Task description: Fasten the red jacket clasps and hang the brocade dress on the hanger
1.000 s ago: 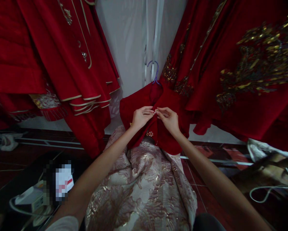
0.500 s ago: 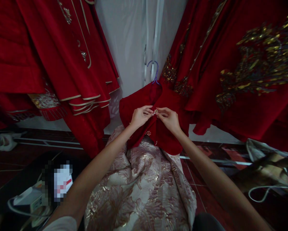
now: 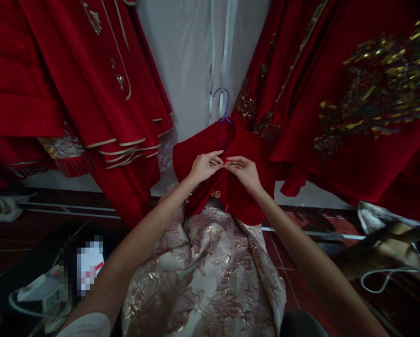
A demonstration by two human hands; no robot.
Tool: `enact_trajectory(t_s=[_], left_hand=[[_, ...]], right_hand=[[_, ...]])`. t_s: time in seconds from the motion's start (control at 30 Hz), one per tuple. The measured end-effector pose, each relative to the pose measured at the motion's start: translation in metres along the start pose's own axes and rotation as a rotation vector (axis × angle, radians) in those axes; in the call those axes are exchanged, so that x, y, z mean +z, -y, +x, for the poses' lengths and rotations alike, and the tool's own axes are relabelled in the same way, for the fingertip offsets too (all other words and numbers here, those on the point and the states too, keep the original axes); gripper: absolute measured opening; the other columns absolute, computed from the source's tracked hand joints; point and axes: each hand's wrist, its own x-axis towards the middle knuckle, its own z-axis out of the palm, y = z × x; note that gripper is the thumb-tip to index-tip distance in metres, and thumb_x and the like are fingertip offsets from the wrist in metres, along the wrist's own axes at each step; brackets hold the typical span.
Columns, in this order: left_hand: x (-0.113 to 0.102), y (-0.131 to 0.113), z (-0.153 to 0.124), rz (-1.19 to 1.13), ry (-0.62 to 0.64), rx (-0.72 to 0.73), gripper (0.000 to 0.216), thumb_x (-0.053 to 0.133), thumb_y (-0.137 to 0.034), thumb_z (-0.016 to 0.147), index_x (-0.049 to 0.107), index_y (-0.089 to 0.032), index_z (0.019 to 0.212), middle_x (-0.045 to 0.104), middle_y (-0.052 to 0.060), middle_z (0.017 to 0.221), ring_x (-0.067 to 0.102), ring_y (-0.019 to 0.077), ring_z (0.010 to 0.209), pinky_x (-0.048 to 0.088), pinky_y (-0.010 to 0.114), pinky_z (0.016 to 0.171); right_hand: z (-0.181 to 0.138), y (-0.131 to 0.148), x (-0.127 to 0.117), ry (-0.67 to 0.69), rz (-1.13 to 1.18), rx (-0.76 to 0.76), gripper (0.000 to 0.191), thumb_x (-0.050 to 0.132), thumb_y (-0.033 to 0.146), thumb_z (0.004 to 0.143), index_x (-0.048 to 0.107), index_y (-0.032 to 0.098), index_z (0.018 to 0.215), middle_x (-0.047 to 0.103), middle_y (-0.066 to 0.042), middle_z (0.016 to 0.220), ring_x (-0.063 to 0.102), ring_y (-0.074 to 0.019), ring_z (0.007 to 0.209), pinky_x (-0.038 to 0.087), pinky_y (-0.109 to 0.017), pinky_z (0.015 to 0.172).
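A small red velvet jacket (image 3: 243, 199) hangs on a purple hanger (image 3: 224, 104) in front of me, over a pink and gold brocade skirt (image 3: 205, 276). My left hand (image 3: 203, 166) pinches the jacket's left front edge near the collar. My right hand (image 3: 244, 172) pinches the right front edge, fingertips on a small gold and pearl clasp (image 3: 227, 163) between both hands. A second clasp (image 3: 216, 194) sits lower on the jacket front.
Red garments with gold trim (image 3: 101, 93) hang at the left, and red embroidered gowns (image 3: 353, 103) at the right. A white wall panel (image 3: 192, 61) stands behind. Cables and a white power adapter (image 3: 34, 290) lie on the dark floor at lower left; a bag (image 3: 388, 243) at right.
Both hands stayed at the top clasp and shifted slightly upward. The fingers have closed in tighter on the clasp, drawing the two front edges together.
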Motion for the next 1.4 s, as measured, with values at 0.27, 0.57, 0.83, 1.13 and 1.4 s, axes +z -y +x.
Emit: enact_trajectory(t_s=[0.27, 0.57, 0.83, 1.13, 1.4], left_hand=[[0.027, 0.003, -0.017, -0.067, -0.128, 0.046, 0.055, 0.048, -0.006, 0.077, 0.042, -0.024, 0.130, 0.061, 0.004, 0.101, 0.059, 0.0085, 0.079, 0.050, 0.022, 0.073], [0.025, 0.016, -0.087, 0.075, -0.635, -0.148, 0.026, 0.047, -0.006, 0.075, 0.053, -0.020, 0.096, 0.057, 0.005, 0.100, 0.054, 0.0126, 0.086, 0.046, 0.028, 0.080], [0.016, 0.033, -0.098, 0.402, -0.580, -0.258, 0.029, 0.062, -0.010, 0.066, 0.050, -0.019, 0.091, 0.055, 0.004, 0.092, 0.053, 0.0184, 0.087, 0.042, 0.036, 0.083], [0.007, 0.043, -0.090, 0.354, -0.557, -0.199, 0.018, 0.052, -0.008, 0.073, 0.050, -0.019, 0.087, 0.057, 0.003, 0.082, 0.056, 0.0145, 0.075, 0.044, 0.028, 0.074], [0.008, 0.039, -0.087, -0.074, -0.522, -0.310, 0.012, 0.060, -0.016, 0.070, 0.057, -0.016, 0.081, 0.064, 0.002, 0.078, 0.061, 0.0109, 0.071, 0.050, 0.024, 0.070]], right_hand=[[0.005, -0.027, 0.021, -0.243, -0.157, -0.098, 0.031, 0.060, 0.030, 0.070, 0.046, 0.018, 0.095, 0.057, -0.004, 0.089, 0.058, -0.0146, 0.077, 0.051, -0.031, 0.074], [-0.088, -0.034, 0.007, 0.018, -0.817, -0.473, 0.082, 0.062, 0.022, 0.067, 0.022, 0.017, 0.139, 0.026, -0.017, 0.143, 0.027, -0.0319, 0.132, 0.029, -0.052, 0.104], [-0.092, -0.027, -0.028, -0.152, -0.537, -0.281, 0.046, 0.050, 0.022, 0.082, 0.043, 0.022, 0.128, 0.058, -0.007, 0.096, 0.058, -0.0159, 0.079, 0.052, -0.032, 0.072], [-0.071, 0.059, -0.017, 0.102, -0.154, -0.145, 0.031, 0.058, 0.031, 0.082, 0.060, 0.023, 0.112, 0.061, -0.006, 0.115, 0.059, -0.0163, 0.099, 0.049, -0.031, 0.089], [-0.047, -0.003, 0.044, 0.342, -0.280, -0.146, 0.024, 0.059, 0.026, 0.078, 0.063, 0.022, 0.101, 0.064, -0.002, 0.094, 0.059, -0.0108, 0.072, 0.050, -0.020, 0.060]])
